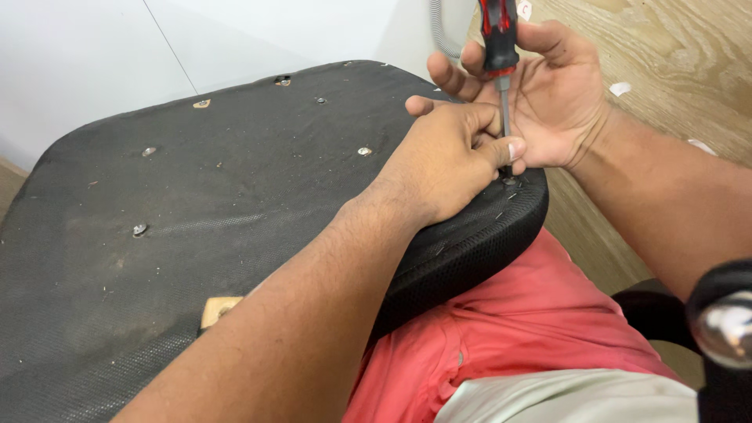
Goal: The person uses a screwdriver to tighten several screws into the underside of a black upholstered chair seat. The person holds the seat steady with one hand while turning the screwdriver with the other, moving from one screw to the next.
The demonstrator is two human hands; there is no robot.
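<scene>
The left hand has its fingers pinched narrow around the bare metal shaft of the screwdriver, close to the tip, with the thumb pressed against the shaft just above the seat. The right hand is cupped around the red-and-black handle higher up, its fingers curled loosely over the grip and its palm facing the camera. The screwdriver stands nearly upright, its tip down on the near right corner of the seat, where a small metal fastener shows beside the thumb; whether the tip sits in it cannot be told.

The seat lies underside up across the person's lap, covered in black mesh fabric. Several screws and metal inserts dot this surface, well apart from the hands, and small staples line the rounded edge below the left hand. A tan wood patch shows through the fabric next to the left forearm.

Red shorts appear beneath the seat. A grey ribbed hose runs up behind the right hand, a wood-grain floor lies to the right, and a chrome knob sits at the lower right edge.
</scene>
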